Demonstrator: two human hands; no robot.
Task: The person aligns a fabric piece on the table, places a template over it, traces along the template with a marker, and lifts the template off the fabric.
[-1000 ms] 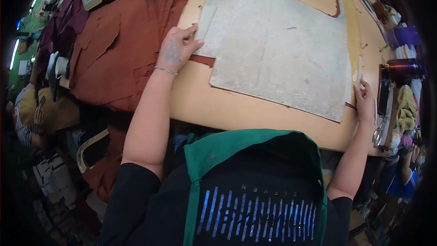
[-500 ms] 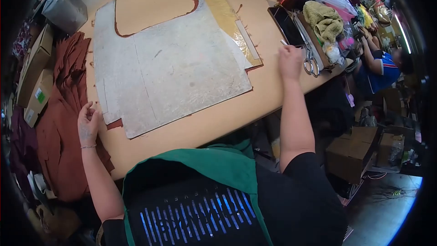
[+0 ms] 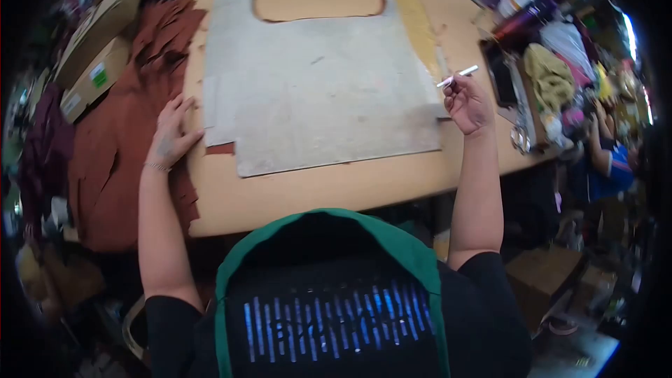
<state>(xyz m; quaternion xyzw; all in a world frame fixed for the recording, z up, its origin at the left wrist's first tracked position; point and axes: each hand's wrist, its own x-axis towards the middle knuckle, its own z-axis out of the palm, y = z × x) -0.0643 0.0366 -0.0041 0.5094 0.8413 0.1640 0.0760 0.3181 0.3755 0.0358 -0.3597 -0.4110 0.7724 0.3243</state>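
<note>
In my right hand, a slim white pen is pinched between the fingers, held above the right edge of a large grey pattern board. My left hand has its fingers apart and lies by the board's lower left corner, where the table meets a heap of rust-brown material. It holds nothing. The board lies flat, with a deep U-shaped cut-out on its far side and rust-brown material showing at a lower left notch. Along its right side runs a yellowish strip.
Scissors, a dark phone-like slab and an olive cloth sit at the table's right edge. Cardboard boxes stand at left. Another person in a blue top is at far right.
My right hand has turned palm-up and moved toward the board, showing the pen clearly. My left hand has flattened out near the board's edge. The whole view has shifted and rotated.
</note>
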